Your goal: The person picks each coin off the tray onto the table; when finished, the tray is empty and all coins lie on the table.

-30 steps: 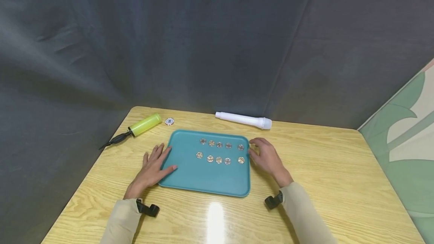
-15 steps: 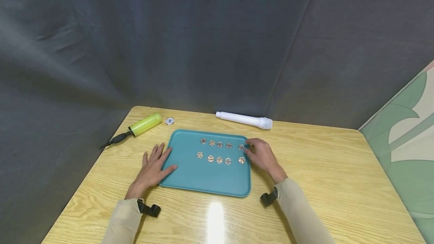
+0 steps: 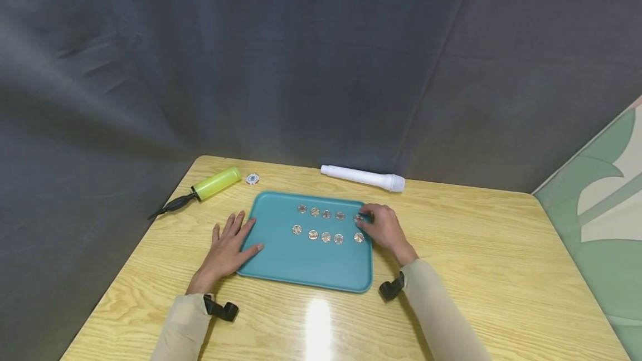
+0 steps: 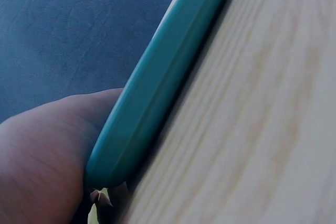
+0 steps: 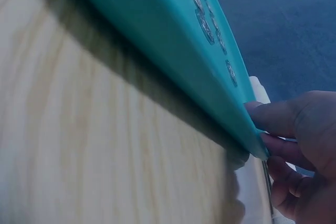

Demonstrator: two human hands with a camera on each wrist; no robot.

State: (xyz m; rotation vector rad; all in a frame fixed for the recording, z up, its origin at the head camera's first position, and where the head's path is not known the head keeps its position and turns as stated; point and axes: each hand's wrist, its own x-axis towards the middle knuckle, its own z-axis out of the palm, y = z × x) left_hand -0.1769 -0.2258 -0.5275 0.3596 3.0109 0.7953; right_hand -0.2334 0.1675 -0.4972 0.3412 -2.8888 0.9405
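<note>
Dark cloth (image 3: 301,60) filled the upper frame, with a patterned panel (image 3: 614,272) at the right edge. Below was a wooden table (image 3: 481,238), with a blue tray (image 3: 301,263) at lower centre. On the tray, mostly right of its middle, lay ten discs (image 3: 326,237) in two rows of five.

Left hand (image 3: 225,252): rested over the tray's left rim, fingers spread and extended, holding nothing. Right hand (image 3: 383,227): at the tray's upper right corner, thumb and forefinger bent, a narrow gap between the tips, set about the end disc (image 3: 358,218) of the upper row. Whether they touched or pinched it could not be told; the right wrist view showed fingertips at the rim but no disc clearly between them.

Progress, as judged: two rows of equal count were laid out. Spacing was uneven; in each row the right-end disc stood apart from its neighbours. The upper of these, within the fingers' reach, appeared to be the one in hand or next to be handled. Anything further outstanding could not be established.

Off the tray, at left, lay a yellow pump (image 3: 217,184) with a chip (image 3: 252,179) just beside it; a white microphone (image 3: 361,176) lay above the tray.
</note>
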